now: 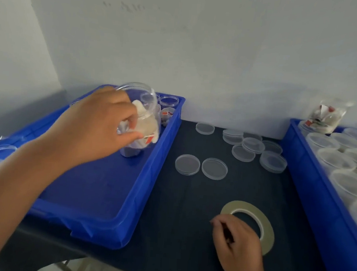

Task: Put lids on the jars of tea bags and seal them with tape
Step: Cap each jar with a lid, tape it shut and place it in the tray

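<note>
Over at ten o'clock on the dark table [188, 221], a person's left hand [97, 126] reaches into a blue tray [148, 175] and grips a clear plastic jar [146, 122] stuffed with white tea bags and red tags. Fingers and thumb curl round its side wall, leaving the mouth free, which suits lifting it out to be capped. The jar has no lid. Its long axis stands close to upright with a slight tilt, open mouth up and base low over the tray floor; blur hides whether the base touches. A few more open jars [169, 101] wait at the tray's far corner, around eleven o'clock. At five o'clock the right hand [237, 240] sits on a flat tape roll [266, 227], its curled fingers closing on the roll's near rim, fingertips hidden under the hand; the roll is probably kept ready for sealing. Loose clear lids [214, 168] lie scattered from the centre out to one o'clock, some stacked, all well apart from the held jar, within easy reach between the two trays. At three o'clock a second blue tray [310, 188] holds capped jars [324, 142] packed side by side, seemingly the finished ones.
</note>
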